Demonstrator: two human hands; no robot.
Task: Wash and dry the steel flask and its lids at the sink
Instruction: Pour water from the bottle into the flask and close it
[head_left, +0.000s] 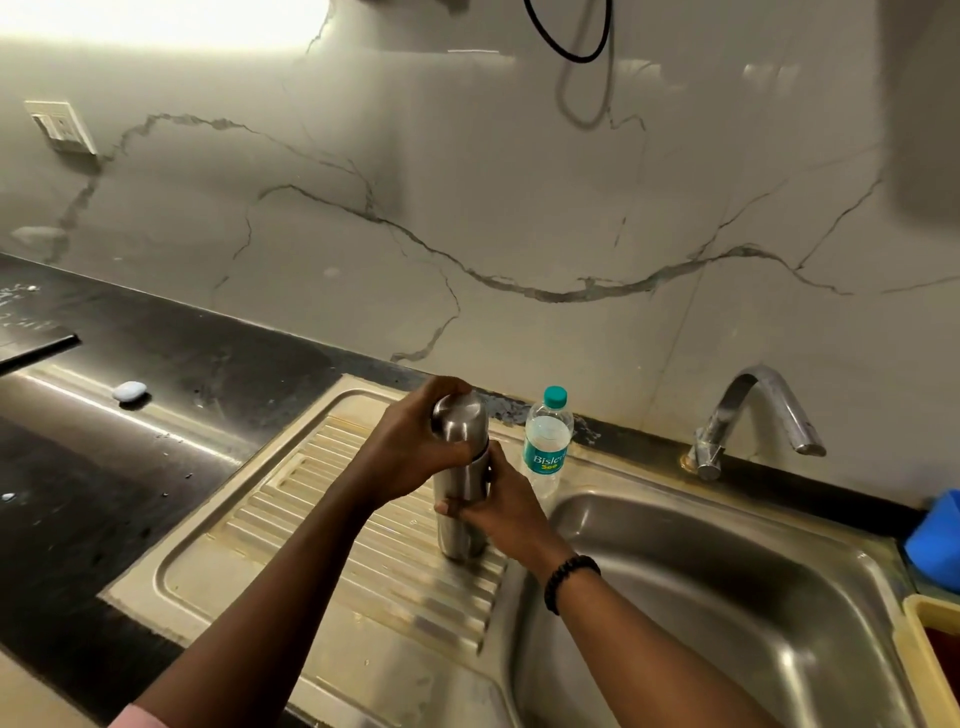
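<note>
A tall steel flask (460, 530) stands upright on the ribbed drainboard (322, 525) left of the sink basin (727, 587). My left hand (410, 447) wraps around its rounded steel lid (460, 418) at the top. My right hand (493, 509), with a black bead bracelet at the wrist, grips the flask's body just below the lid. The lid sits on the flask. Any inner lid is hidden.
A small plastic water bottle (546, 447) with a teal cap stands just behind the flask. The tap (753, 415) arches over the basin's back edge. A blue container (935, 540) and a yellow tub (930, 660) sit at the right. A pale soap bar (130, 391) lies on the black counter.
</note>
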